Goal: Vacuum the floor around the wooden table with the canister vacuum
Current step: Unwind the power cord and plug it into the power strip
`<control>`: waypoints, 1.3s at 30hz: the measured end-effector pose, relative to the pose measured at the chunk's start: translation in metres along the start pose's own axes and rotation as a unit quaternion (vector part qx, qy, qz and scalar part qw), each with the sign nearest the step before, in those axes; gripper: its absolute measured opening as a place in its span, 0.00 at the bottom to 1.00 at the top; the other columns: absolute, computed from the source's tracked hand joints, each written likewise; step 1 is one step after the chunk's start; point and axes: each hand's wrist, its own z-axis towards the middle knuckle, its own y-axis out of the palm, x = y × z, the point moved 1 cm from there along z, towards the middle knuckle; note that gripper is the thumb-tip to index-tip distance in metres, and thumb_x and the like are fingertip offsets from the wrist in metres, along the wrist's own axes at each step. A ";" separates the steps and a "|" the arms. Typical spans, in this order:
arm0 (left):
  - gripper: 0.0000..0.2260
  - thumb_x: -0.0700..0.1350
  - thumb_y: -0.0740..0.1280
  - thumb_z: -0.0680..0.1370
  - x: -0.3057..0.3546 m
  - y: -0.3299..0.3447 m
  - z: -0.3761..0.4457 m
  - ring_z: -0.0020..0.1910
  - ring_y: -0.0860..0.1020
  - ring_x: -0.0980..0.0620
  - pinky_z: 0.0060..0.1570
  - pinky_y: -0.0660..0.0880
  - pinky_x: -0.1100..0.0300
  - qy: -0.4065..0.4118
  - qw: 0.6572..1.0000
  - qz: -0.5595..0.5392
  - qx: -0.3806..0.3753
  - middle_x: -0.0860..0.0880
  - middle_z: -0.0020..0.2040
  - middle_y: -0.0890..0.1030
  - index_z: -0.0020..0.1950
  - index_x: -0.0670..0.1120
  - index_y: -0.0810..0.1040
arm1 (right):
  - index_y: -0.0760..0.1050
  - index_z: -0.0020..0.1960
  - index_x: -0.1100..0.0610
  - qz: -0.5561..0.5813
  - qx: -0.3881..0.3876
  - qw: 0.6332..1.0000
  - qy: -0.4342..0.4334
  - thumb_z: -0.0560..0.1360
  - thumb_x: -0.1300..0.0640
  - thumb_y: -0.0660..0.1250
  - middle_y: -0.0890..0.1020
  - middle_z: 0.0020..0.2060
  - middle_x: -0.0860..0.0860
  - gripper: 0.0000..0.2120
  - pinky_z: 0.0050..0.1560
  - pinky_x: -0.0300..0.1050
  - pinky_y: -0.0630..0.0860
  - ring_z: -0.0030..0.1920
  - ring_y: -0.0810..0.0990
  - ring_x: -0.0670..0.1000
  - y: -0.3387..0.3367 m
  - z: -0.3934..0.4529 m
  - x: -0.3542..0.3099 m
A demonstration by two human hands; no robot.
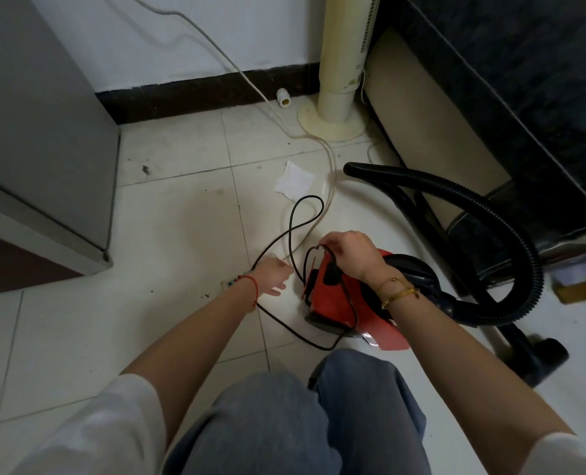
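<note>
On floor, canister vacuum [339, 299] lengthwise left-right

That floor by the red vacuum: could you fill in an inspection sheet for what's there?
Surface: pale tiled floor, with dark specks.
Job's things: red vacuum on the floor; black hose loops to the floor head.
Clutter: crumpled white paper; small white fitting by the skirting.
Hands: right hand pinches the black cord atop the vacuum; left hand reaches toward the cord, grip unclear.
Cables: black cord loops loosely over the tiles; white cord trails from the wall.
Surroundings: grey cabinet, cream tower fan.
</note>
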 end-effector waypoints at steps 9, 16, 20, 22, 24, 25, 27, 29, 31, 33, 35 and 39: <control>0.10 0.44 0.59 0.80 -0.013 0.043 0.059 0.48 0.75 0.47 0.49 0.74 0.53 0.035 0.995 0.011 0.090 0.46 0.48 0.76 0.61 0.44 0.70 | 0.78 0.58 0.48 -0.027 0.022 0.999 -0.019 0.74 0.62 0.57 0.84 0.49 0.50 0.18 0.58 0.50 0.69 0.53 0.77 0.55 -0.011 -0.015 0.026; 0.19 0.53 0.59 0.79 0.008 0.044 0.076 0.38 0.80 0.44 0.41 0.78 0.53 0.019 0.981 -0.101 0.167 0.42 0.42 0.82 0.46 0.39 0.80 | 0.75 0.58 0.54 -0.108 0.078 0.990 0.039 0.77 0.48 0.61 0.79 0.52 0.52 0.14 0.57 0.49 0.69 0.55 0.73 0.55 -0.023 -0.034 0.049; 0.17 0.56 0.68 0.73 0.020 0.041 0.076 0.37 0.76 0.50 0.42 0.75 0.59 0.004 0.984 -0.123 0.130 0.47 0.41 0.81 0.45 0.42 0.80 | 0.73 0.47 0.55 -0.059 0.031 0.995 0.079 0.74 0.36 0.61 0.77 0.43 0.51 0.21 0.42 0.46 0.71 0.44 0.76 0.53 -0.026 -0.042 0.050; 0.10 0.49 0.69 0.74 0.026 0.041 0.073 0.32 0.73 0.53 0.35 0.72 0.62 -0.015 0.982 -0.169 0.086 0.48 0.37 0.78 0.41 0.43 0.77 | 0.72 0.45 0.53 -0.042 0.013 0.995 0.084 0.72 0.34 0.62 0.77 0.38 0.49 0.21 0.37 0.44 0.69 0.41 0.76 0.52 -0.025 -0.049 0.049; 0.07 0.42 0.67 0.76 0.029 0.041 0.066 0.30 0.71 0.56 0.29 0.72 0.66 -0.046 0.974 -0.218 0.040 0.49 0.34 0.75 0.39 0.43 0.74 | 0.73 0.43 0.52 -0.029 0.007 0.995 0.094 0.70 0.33 0.63 0.76 0.34 0.47 0.22 0.34 0.43 0.68 0.37 0.76 0.51 -0.024 -0.054 0.049; 0.06 0.41 0.66 0.76 0.029 0.039 0.062 0.30 0.72 0.56 0.27 0.74 0.67 -0.055 0.971 -0.231 0.023 0.48 0.35 0.75 0.40 0.43 0.74 | 0.73 0.40 0.52 -0.028 0.004 0.995 0.096 0.70 0.33 0.63 0.75 0.31 0.46 0.22 0.33 0.43 0.67 0.35 0.75 0.51 -0.024 -0.055 0.048; 0.04 0.38 0.64 0.76 0.030 0.035 0.055 0.32 0.71 0.54 0.26 0.75 0.67 -0.052 0.966 -0.253 -0.012 0.46 0.36 0.74 0.41 0.41 0.73 | 0.70 0.35 0.52 -0.033 0.000 0.995 0.095 0.71 0.33 0.62 0.73 0.28 0.47 0.22 0.30 0.43 0.65 0.33 0.75 0.51 -0.025 -0.056 0.046; 0.07 0.35 0.61 0.77 0.035 0.028 0.043 0.34 0.71 0.53 0.31 0.77 0.65 -0.028 0.957 -0.286 -0.030 0.45 0.35 0.73 0.40 0.40 0.73 | 0.69 0.32 0.53 -0.033 0.001 0.994 0.101 0.71 0.34 0.63 0.73 0.27 0.47 0.23 0.29 0.42 0.63 0.32 0.74 0.51 -0.027 -0.056 0.044; 0.07 0.34 0.61 0.78 0.043 0.020 0.026 0.33 0.76 0.53 0.35 0.77 0.64 0.001 0.959 -0.283 -0.013 0.46 0.30 0.78 0.41 0.40 0.74 | 0.73 0.33 0.56 -0.039 0.004 0.993 0.109 0.70 0.35 0.64 0.75 0.28 0.49 0.24 0.31 0.43 0.63 0.33 0.75 0.52 -0.030 -0.058 0.042; 0.05 0.34 0.63 0.78 0.048 0.010 0.011 0.28 0.78 0.55 0.31 0.78 0.66 0.035 0.964 -0.265 -0.005 0.45 0.32 0.78 0.42 0.39 0.75 | 0.76 0.35 0.58 -0.047 0.004 0.992 0.113 0.69 0.35 0.64 0.77 0.29 0.50 0.25 0.31 0.42 0.63 0.33 0.75 0.53 -0.031 -0.061 0.043; 0.05 0.34 0.63 0.78 0.045 -0.001 0.004 0.26 0.78 0.56 0.30 0.77 0.66 0.052 0.962 -0.268 -0.003 0.44 0.36 0.76 0.43 0.38 0.75 | 0.77 0.36 0.57 -0.052 0.006 0.993 0.110 0.68 0.34 0.64 0.79 0.30 0.51 0.25 0.30 0.42 0.63 0.34 0.76 0.53 -0.035 -0.064 0.047; 0.05 0.34 0.63 0.78 0.040 -0.017 -0.003 0.23 0.78 0.57 0.25 0.74 0.68 0.064 0.946 -0.315 0.042 0.43 0.35 0.77 0.44 0.34 0.75 | 0.78 0.36 0.55 -0.055 0.013 0.994 0.095 0.67 0.33 0.64 0.80 0.31 0.51 0.24 0.32 0.42 0.66 0.36 0.77 0.52 -0.043 -0.070 0.052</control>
